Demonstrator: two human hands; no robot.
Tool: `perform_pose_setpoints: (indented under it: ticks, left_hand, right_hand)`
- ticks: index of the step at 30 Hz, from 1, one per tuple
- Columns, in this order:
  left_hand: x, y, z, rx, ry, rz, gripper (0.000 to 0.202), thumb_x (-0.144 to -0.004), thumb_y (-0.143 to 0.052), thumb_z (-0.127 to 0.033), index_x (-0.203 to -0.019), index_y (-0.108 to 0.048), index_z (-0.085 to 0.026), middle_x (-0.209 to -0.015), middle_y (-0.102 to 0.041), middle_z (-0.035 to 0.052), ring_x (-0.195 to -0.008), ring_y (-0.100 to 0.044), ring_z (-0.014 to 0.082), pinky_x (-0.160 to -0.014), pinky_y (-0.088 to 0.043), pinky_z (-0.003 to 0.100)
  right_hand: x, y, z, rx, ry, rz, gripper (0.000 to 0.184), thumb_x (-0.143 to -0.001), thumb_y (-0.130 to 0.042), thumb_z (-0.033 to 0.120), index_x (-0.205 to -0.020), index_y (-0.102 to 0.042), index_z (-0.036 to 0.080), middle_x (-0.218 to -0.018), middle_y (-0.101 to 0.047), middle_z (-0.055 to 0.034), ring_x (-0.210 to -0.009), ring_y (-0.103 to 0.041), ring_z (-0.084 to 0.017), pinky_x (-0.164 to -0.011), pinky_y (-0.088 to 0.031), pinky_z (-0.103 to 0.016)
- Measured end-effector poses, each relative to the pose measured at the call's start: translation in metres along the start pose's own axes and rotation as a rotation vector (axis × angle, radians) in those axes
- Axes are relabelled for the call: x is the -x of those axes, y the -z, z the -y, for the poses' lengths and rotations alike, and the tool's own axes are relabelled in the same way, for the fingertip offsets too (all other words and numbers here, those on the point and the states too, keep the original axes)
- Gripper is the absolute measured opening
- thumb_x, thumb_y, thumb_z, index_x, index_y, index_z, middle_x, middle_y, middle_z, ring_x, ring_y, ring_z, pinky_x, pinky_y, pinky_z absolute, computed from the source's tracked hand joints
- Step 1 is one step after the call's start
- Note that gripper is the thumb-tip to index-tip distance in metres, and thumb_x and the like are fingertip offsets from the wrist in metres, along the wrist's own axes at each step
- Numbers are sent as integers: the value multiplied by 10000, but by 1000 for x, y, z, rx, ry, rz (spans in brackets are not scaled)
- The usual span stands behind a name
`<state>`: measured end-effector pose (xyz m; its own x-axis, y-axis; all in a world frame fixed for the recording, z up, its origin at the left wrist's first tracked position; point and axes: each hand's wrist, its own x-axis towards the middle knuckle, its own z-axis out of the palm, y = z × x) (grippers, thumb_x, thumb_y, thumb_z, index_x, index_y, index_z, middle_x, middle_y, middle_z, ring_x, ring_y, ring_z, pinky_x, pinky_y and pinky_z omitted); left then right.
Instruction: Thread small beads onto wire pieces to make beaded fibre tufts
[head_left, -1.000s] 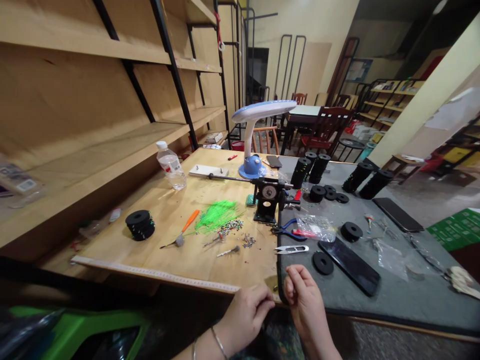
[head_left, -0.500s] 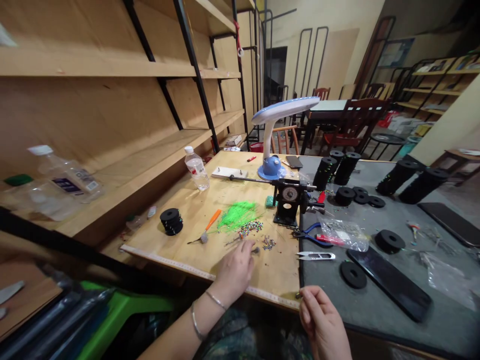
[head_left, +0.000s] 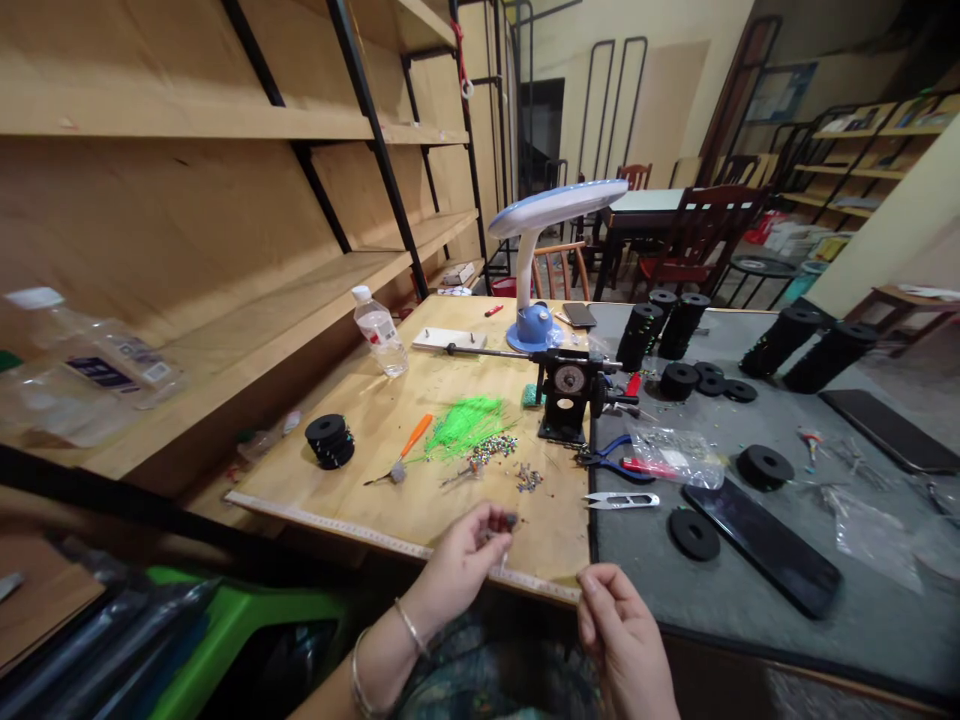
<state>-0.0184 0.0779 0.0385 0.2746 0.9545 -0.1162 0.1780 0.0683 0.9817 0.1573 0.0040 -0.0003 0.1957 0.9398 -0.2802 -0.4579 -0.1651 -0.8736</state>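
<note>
My left hand (head_left: 463,560) is raised over the near edge of the wooden board (head_left: 352,500), fingers pinched on a small metal pin tool (head_left: 507,524) with a dark tip. My right hand (head_left: 622,630) hovers just below the board's front corner, its thumb and fingers closed together on something too small to make out. Ahead lie a pile of coloured beads (head_left: 487,450), green threads (head_left: 469,420), and small metal bits (head_left: 528,478).
A black winding machine (head_left: 568,392), blue desk lamp (head_left: 536,325), water bottle (head_left: 379,332), black spools (head_left: 328,440), orange-handled tool (head_left: 405,450), snips (head_left: 621,499), blue pliers (head_left: 611,460), plastic bag (head_left: 667,455) and phone (head_left: 761,545) sit on the bench. Shelving runs along the left.
My left hand reached forward to the board near the beads, then drew back toward me holding the pin tool. My right hand stayed at the table edge.
</note>
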Motion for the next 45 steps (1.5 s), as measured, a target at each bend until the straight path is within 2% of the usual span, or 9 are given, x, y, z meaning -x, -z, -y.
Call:
perform_pose_setpoints:
  ticks: [2, 5, 7, 11, 17, 23, 31, 40, 45]
  left_hand:
    - [16, -8, 3, 186, 117, 42, 192, -767, -662, -263, -913, -609, -150, -874, -643, 41, -807, -579, 151, -734, -442, 245]
    - [36, -20, 8, 334, 269, 111, 253, -728, -715, -333, -843, -608, -135, -776, -638, 27, -620, -512, 95, -571, -389, 205]
    - [44, -27, 12, 415, 333, 149, 300, -717, -721, -375, -832, -589, -132, -768, -645, 41, -581, -508, 92, -506, -363, 200]
    - [52, -35, 21, 542, 421, 195, 338, -696, -731, -398, -814, -537, -147, -739, -637, 41, -589, -575, 121, -469, -357, 199]
    - [57, -39, 25, 605, 503, 195, 284, -688, -726, -325, -784, -537, -136, -662, -591, 4, -517, -499, 60, -457, -255, 177]
    - [56, -39, 24, 650, 503, 212, 294, -685, -736, -334, -792, -553, -131, -700, -612, 20, -567, -538, 78, -507, -281, 193]
    - [56, -41, 29, 599, 486, 215, 314, -710, -715, -382, -793, -534, -139, -674, -607, 8, -550, -533, 79, -487, -263, 196]
    - [57, -43, 29, 544, 459, 235, 325, -727, -691, -413, -787, -515, -146, -638, -583, -2, -528, -522, 81, -475, -273, 198]
    - [57, -42, 28, 562, 365, 248, 404, -610, -811, -301, -859, -530, -153, -681, -556, -27, -598, -508, 84, -545, -356, 197]
  right_hand:
    - [1, -3, -3, 52, 1, 27, 421, -742, -691, 579, -745, -554, 181, -427, -425, 85, -395, -274, -55, -401, -171, -176]
    - [6, -7, -7, 136, 16, 58, 450, -722, -688, 607, -733, -562, 175, -419, -454, 75, -388, -316, -62, -405, -207, -179]
    - [9, -10, -9, 176, 26, 63, 461, -706, -697, 612, -718, -569, 169, -431, -473, 65, -395, -364, -70, -416, -251, -182]
    - [16, -11, -13, 192, 17, 71, 455, -700, -705, 602, -699, -564, 169, -452, -486, 62, -400, -413, -78, -425, -300, -186]
    - [18, -9, -21, 178, -27, 105, 441, -700, -714, 585, -701, -574, 167, -435, -491, 64, -391, -423, -83, -422, -327, -191]
    - [19, -7, -25, 144, -32, 152, 371, -762, -696, 516, -732, -586, 162, -490, -560, 37, -431, -491, -106, -452, -372, -205]
    - [21, -8, -23, 174, -15, 157, 358, -765, -698, 498, -731, -603, 155, -510, -592, 18, -442, -519, -115, -451, -377, -208]
    - [22, -10, -20, 220, -28, 131, 401, -743, -682, 548, -687, -567, 168, -437, -536, 43, -390, -483, -111, -418, -341, -204]
    - [21, -10, -21, 224, -16, 83, 432, -706, -698, 576, -678, -573, 163, -480, -525, 44, -402, -416, -88, -415, -313, -194]
